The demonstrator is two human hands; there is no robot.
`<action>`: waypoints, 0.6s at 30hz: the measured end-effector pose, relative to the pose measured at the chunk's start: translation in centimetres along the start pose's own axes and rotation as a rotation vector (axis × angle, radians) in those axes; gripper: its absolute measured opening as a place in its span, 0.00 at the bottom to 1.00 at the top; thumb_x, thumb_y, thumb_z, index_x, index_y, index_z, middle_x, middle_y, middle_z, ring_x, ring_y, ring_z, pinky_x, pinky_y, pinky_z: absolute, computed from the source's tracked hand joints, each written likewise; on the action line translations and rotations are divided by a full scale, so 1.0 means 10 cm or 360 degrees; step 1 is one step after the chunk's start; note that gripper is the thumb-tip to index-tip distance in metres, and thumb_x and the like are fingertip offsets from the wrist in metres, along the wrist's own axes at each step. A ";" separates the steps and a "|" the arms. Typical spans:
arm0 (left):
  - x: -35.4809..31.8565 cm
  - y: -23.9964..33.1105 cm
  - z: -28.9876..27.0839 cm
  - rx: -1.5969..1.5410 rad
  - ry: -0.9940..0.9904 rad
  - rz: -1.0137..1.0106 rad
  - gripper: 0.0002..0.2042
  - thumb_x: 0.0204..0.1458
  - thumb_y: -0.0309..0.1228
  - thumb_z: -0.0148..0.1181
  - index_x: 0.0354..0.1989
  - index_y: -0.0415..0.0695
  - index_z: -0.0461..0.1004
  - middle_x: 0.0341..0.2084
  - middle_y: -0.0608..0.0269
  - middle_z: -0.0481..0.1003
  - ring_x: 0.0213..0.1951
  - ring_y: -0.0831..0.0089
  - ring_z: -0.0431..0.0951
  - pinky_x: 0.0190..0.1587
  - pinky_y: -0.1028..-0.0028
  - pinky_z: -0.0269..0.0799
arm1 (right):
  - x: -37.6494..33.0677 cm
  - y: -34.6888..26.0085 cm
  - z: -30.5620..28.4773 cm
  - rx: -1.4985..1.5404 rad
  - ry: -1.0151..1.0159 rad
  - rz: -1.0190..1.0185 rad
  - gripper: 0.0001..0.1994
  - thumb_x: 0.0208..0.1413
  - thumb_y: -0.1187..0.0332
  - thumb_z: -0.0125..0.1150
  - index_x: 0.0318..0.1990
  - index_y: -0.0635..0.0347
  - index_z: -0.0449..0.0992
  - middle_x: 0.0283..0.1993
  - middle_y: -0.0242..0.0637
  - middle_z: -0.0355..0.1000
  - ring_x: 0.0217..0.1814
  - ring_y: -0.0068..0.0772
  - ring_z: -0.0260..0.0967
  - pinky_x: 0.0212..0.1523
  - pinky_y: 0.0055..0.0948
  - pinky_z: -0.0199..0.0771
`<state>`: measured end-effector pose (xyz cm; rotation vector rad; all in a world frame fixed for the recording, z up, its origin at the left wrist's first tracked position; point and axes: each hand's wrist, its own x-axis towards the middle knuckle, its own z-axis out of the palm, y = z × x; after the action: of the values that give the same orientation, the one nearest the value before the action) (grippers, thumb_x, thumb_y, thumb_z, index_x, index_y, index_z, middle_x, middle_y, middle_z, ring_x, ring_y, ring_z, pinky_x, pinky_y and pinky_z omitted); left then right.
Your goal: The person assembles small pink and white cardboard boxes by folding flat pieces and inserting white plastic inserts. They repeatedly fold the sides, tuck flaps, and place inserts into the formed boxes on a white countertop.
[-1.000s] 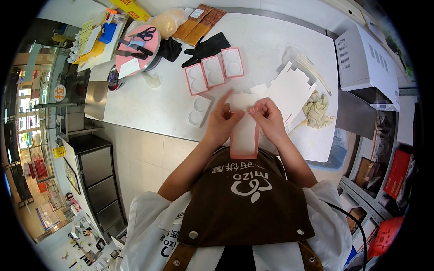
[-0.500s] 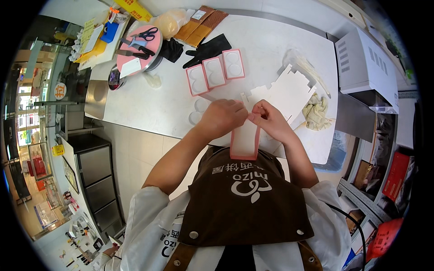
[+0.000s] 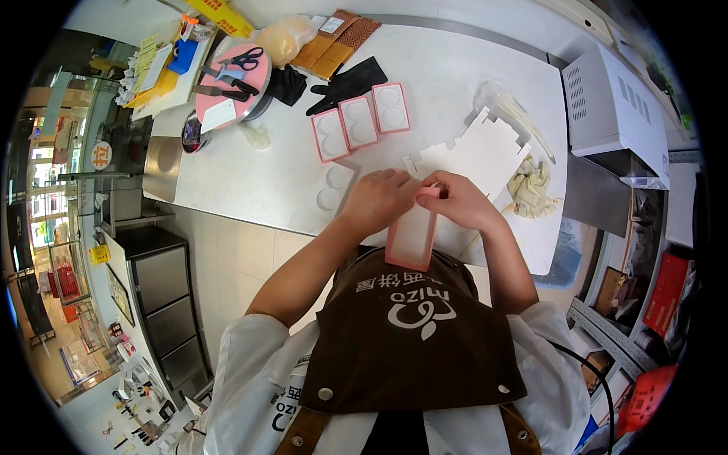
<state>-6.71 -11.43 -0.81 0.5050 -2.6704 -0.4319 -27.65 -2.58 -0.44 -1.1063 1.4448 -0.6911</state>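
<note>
Most fingertips of left hand [image 3: 377, 199] hidden, grip unclear; right fingers [image 3: 453, 184] in a pinch on pink box [image 3: 411, 241]

bright, even light; glare whitens the glass front [image 3: 48, 171] at left; straight edges curve toward a black rim

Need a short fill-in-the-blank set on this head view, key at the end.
1. Of the near and far ends of the pink box, the left hand and right hand are at the ____ one.
2. The number of boxes in the row on the table is ____.
3. The flat white card lies to the ____ of that row.
4. The scissors lie on a round stand whose top is coloured ____.

Missing words: far; three; right; pink.
</note>
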 end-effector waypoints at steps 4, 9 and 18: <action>0.01 0.04 -0.07 -0.0310 -0.0020 -0.0161 0.09 0.51 0.28 0.65 0.41 0.46 0.76 0.34 0.63 0.77 0.38 0.60 0.78 0.42 0.60 0.76 | -0.03 0.02 0.02 -0.0089 0.0035 0.0054 0.12 0.62 0.64 0.68 0.44 0.63 0.78 0.33 0.30 0.76 0.33 0.19 0.68 0.34 0.24 0.69; 0.01 -0.03 -0.11 -0.0697 -0.0340 -0.0591 0.06 0.56 0.28 0.62 0.41 0.46 0.77 0.35 0.60 0.77 0.41 0.56 0.78 0.44 0.58 0.75 | -0.02 0.01 0.09 -0.0440 0.0231 -0.0188 0.08 0.60 0.67 0.65 0.41 0.61 0.79 0.30 0.38 0.77 0.31 0.34 0.74 0.34 0.33 0.72; 0.02 0.07 0.04 -0.0285 -0.0065 -0.0481 0.05 0.56 0.26 0.63 0.39 0.45 0.77 0.33 0.59 0.77 0.36 0.56 0.80 0.36 0.59 0.75 | 0.12 0.01 0.08 -0.1515 0.0134 -0.0527 0.08 0.62 0.65 0.58 0.39 0.57 0.80 0.31 0.44 0.79 0.35 0.49 0.79 0.36 0.46 0.77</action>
<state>-7.24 -10.86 -0.81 0.8548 -2.5660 -0.7674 -26.83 -3.49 -1.12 -2.0976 1.7235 -0.2369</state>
